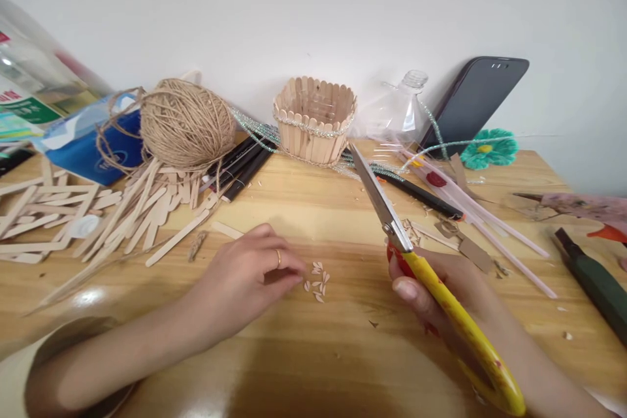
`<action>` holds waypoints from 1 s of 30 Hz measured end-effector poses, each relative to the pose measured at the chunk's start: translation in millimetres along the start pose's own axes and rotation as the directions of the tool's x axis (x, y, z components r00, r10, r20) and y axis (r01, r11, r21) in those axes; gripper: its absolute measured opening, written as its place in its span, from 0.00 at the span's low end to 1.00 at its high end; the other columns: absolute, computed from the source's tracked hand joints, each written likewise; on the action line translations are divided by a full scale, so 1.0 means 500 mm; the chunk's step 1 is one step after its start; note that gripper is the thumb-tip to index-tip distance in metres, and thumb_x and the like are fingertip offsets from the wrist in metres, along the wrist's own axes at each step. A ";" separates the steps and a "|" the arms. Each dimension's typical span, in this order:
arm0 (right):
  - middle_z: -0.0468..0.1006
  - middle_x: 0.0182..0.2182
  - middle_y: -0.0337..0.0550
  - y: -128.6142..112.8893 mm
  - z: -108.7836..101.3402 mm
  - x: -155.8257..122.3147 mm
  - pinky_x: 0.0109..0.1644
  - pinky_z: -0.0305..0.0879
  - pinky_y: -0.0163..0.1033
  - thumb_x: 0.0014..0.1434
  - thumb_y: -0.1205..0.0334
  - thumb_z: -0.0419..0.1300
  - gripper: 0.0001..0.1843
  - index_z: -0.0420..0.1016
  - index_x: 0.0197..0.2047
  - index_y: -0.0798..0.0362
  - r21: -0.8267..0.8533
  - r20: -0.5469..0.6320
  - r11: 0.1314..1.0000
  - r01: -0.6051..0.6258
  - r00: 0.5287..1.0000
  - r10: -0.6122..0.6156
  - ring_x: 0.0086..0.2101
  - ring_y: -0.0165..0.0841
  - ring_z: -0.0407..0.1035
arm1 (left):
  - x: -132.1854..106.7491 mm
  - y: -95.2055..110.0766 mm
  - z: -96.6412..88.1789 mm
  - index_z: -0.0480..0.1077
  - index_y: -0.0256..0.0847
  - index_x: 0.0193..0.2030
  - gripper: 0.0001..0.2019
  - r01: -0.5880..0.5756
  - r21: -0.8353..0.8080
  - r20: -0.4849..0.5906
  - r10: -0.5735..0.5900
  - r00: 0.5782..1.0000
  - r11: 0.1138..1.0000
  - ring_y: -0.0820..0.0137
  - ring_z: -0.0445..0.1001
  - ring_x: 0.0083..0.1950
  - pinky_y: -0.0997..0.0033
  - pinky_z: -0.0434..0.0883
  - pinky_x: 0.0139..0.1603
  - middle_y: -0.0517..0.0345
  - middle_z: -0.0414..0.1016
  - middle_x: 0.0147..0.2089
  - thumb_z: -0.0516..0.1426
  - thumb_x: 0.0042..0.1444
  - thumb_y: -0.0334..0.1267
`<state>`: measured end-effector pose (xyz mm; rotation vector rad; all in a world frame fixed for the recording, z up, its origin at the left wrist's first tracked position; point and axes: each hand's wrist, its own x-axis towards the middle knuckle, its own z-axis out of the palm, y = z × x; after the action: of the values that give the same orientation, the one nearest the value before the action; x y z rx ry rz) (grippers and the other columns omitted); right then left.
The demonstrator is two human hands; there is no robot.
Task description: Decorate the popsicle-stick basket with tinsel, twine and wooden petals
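My right hand (426, 287) grips a pair of scissors (441, 294) with yellow and red handles; the blades look closed and point up and away. My left hand (262, 261), a ring on one finger, rests low over the table with thumb and fingertips pinched together. Whatever may be between those fingertips is too small to make out. Just right of them lies a small cluster of pale wood slivers (318, 282). Behind both hands stands a basket of craft sticks (313, 144), trimmed with a silvery cord.
A twine ball (186, 121) and loose craft sticks (157, 209) fill the left. At the back right are a clear plastic bottle (406, 111), a leaning phone (480, 98) and a green fuzzy flower (490, 150). Pink straws (509, 251) and a dark-handled tool (595, 281) lie right.
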<state>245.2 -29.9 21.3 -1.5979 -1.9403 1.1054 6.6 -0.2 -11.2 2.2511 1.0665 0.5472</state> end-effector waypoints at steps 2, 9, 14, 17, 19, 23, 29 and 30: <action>0.56 0.15 0.33 -0.001 -0.001 0.002 0.16 0.50 0.32 0.54 0.31 0.43 0.30 0.53 0.20 0.50 0.011 0.004 1.000 -0.015 1.000 0.015 0.16 0.25 0.52 | 0.000 0.000 -0.004 0.75 0.41 0.33 0.04 0.003 0.015 0.002 -0.003 1.000 1.000 0.69 0.67 0.35 0.67 0.65 0.37 0.59 0.77 0.31 0.57 0.54 0.31; 0.57 0.16 0.32 0.005 -0.002 0.002 0.17 0.51 0.31 0.55 0.35 0.48 0.27 0.55 0.21 0.51 0.024 0.018 1.000 -0.009 1.000 0.009 0.16 0.24 0.53 | 0.002 0.014 0.000 0.75 0.43 0.33 0.03 -0.009 0.085 0.080 0.003 0.997 0.996 0.67 0.66 0.37 0.67 0.65 0.37 0.58 0.77 0.32 0.59 0.53 0.33; 0.58 0.16 0.33 0.015 -0.010 0.003 0.18 0.50 0.31 0.55 0.36 0.48 0.27 0.56 0.20 0.51 -0.063 -0.076 0.998 0.020 0.997 -0.025 0.17 0.25 0.53 | 0.000 0.011 0.006 0.75 0.43 0.33 0.06 -0.022 0.059 0.056 0.019 0.998 0.998 0.68 0.66 0.35 0.68 0.65 0.36 0.58 0.77 0.31 0.57 0.55 0.32; 0.57 0.14 0.34 0.016 -0.026 0.008 0.18 0.49 0.32 0.53 0.35 0.49 0.28 0.56 0.18 0.51 -0.178 -0.170 0.984 -0.031 0.985 0.000 0.17 0.26 0.52 | -0.002 0.005 0.003 0.75 0.42 0.34 0.06 -0.010 0.030 0.014 0.009 1.000 1.000 0.68 0.67 0.35 0.68 0.66 0.36 0.58 0.77 0.31 0.56 0.55 0.32; 0.57 0.14 0.34 0.016 -0.040 0.010 0.18 0.49 0.32 0.51 0.34 0.51 0.28 0.56 0.17 0.51 -0.250 -0.226 0.964 -0.086 0.974 0.028 0.17 0.27 0.52 | -0.002 0.003 0.000 0.75 0.41 0.34 0.06 0.011 0.029 0.010 -0.012 1.000 1.000 0.68 0.67 0.36 0.68 0.66 0.36 0.58 0.77 0.31 0.56 0.55 0.32; 0.58 0.16 0.35 0.022 -0.068 0.005 0.20 0.49 0.33 0.47 0.30 0.51 0.30 0.59 0.18 0.51 -0.317 -0.272 0.931 -0.181 0.958 0.094 0.19 0.28 0.54 | -0.002 0.006 -0.003 0.75 0.41 0.33 0.04 0.030 0.043 0.055 -0.032 0.998 0.999 0.67 0.67 0.37 0.67 0.66 0.38 0.58 0.77 0.32 0.58 0.53 0.34; 0.58 0.15 0.35 0.028 -0.088 0.003 0.20 0.48 0.33 0.46 0.28 0.48 0.32 0.59 0.18 0.52 -0.422 -0.286 0.879 -0.221 0.953 0.102 0.18 0.28 0.53 | 0.000 0.014 0.005 0.75 0.42 0.38 0.07 0.020 0.093 0.103 -0.030 0.994 0.995 0.64 0.67 0.40 0.64 0.66 0.40 0.55 0.77 0.36 0.59 0.53 0.37; 0.58 0.14 0.35 0.027 -0.088 0.004 0.20 0.48 0.33 0.45 0.28 0.50 0.32 0.60 0.18 0.52 -0.411 -0.308 0.886 -0.214 0.948 0.086 0.17 0.28 0.52 | 0.000 0.014 0.005 0.75 0.42 0.38 0.07 0.019 0.097 0.108 -0.029 0.994 0.995 0.64 0.67 0.40 0.64 0.66 0.40 0.55 0.77 0.36 0.59 0.53 0.38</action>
<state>284.8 -13.2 37.5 -2.0443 -1.9845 0.4584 11.9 -4.8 -8.4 2.3187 1.0840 0.3657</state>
